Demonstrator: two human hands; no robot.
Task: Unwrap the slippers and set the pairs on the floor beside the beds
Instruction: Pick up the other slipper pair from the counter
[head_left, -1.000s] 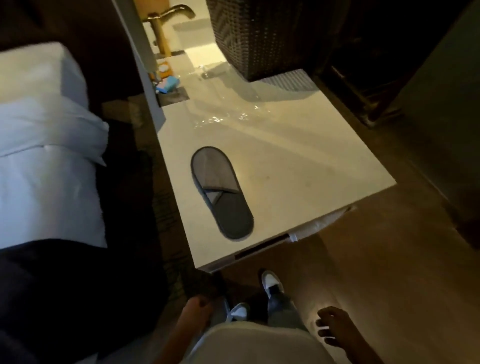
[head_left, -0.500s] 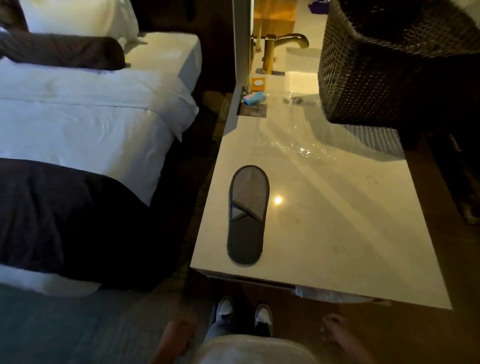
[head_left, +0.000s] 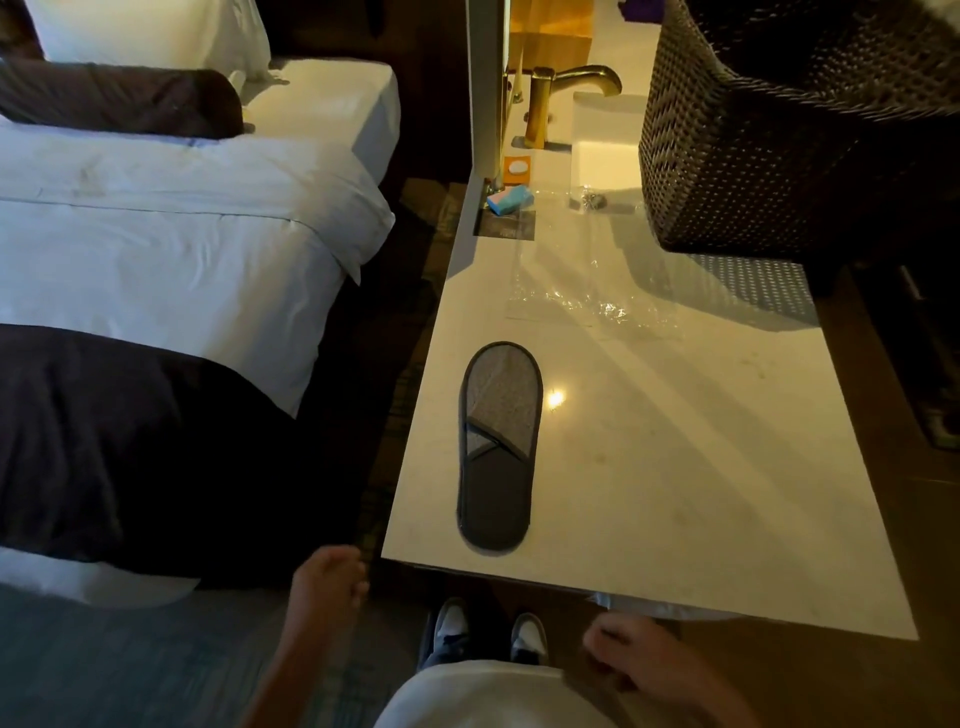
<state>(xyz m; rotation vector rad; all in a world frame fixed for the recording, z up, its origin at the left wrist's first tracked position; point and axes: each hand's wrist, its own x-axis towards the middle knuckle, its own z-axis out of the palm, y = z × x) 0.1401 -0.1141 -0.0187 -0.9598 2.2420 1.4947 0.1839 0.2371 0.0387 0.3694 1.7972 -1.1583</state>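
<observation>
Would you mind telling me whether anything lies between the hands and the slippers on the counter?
Nothing visible does. The slippers lie near the counter's front edge, with both the left hand and right hand empty just below it.

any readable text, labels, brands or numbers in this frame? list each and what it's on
None readable.
Orange packet by the gold faucet: a pale oval mark, no legible letters.
Dark card under the blue sponge: faint print, too blurred.
Slipper, clear wrapper, wicker basket: no text seen.
</observation>
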